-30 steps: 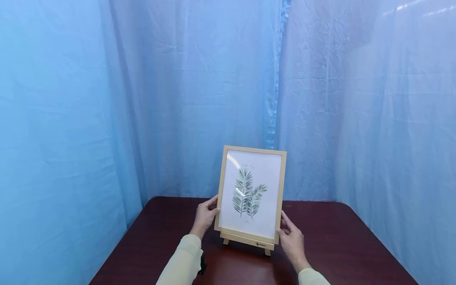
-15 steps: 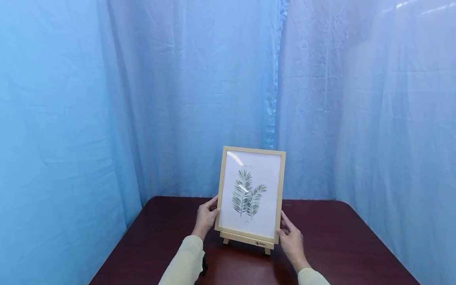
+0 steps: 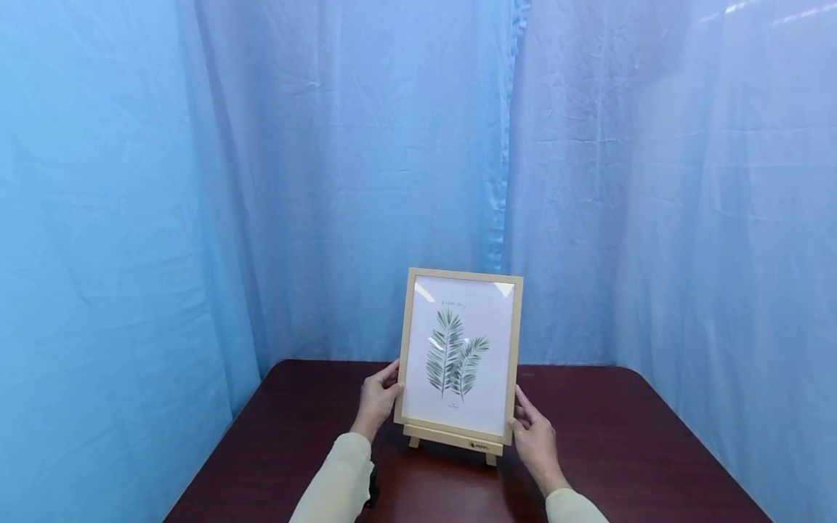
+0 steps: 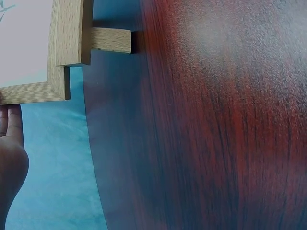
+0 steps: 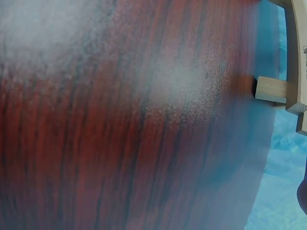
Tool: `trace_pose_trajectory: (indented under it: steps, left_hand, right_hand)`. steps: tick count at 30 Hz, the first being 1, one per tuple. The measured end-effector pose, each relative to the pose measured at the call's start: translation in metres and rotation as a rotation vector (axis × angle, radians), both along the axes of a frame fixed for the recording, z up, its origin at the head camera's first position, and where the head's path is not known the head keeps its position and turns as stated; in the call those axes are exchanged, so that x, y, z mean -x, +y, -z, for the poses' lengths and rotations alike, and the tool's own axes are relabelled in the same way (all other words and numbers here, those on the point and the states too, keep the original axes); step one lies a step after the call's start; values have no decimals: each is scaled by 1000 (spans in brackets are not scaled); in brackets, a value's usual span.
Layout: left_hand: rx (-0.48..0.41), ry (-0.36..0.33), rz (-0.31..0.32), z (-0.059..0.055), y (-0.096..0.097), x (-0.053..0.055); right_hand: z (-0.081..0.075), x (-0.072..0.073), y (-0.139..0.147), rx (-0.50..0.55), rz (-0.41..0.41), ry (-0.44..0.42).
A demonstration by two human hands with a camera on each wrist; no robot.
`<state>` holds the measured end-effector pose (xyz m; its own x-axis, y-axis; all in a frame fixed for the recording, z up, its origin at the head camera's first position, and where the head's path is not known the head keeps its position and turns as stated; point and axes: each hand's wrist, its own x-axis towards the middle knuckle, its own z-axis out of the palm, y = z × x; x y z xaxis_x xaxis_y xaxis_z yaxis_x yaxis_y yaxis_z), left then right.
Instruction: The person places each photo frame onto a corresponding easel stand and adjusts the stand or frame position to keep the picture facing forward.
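Observation:
A light wooden picture frame (image 3: 492,392) with a print of two green palm leaves (image 3: 447,356) stands on a small wooden tabletop easel (image 3: 453,438), leaning slightly back. My left hand (image 3: 377,399) holds its lower left side, thumb at the front edge and fingers partly hidden behind. Lower on the opposite side, my right hand (image 3: 536,439) grips the frame the same way. In the left wrist view, the fingers of that hand (image 4: 12,153) lie along the frame's edge. The right wrist view catches the easel's ledge and leg (image 5: 272,89) and a sliver of the hand.
The dark red-brown wooden table (image 3: 314,450) has rounded far corners and a glossy top. Pale blue curtains (image 3: 405,145) hang behind it and along both sides. Something small and black (image 3: 373,488) shows under the left sleeve (image 3: 336,476).
Both hands keep their hold, and frame and easel stay nearly in place. The light reflections on the frame's glazing have shifted, one now showing at its upper right corner.

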<state>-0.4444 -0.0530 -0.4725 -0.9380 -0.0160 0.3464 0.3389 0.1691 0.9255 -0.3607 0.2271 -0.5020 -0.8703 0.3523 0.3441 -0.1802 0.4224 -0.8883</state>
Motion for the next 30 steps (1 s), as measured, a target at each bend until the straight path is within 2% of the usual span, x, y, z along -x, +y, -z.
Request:
trace_pose_trajectory:
  steps: [21,30]
  left_hand:
    - [-13,41,-3,6,-2,-6]
    - [-22,50,-9,6,-2,-10]
  right_hand:
    - [-1,6,8,-11,-53,7]
    - [-1,9,11,-8,-79,-26]
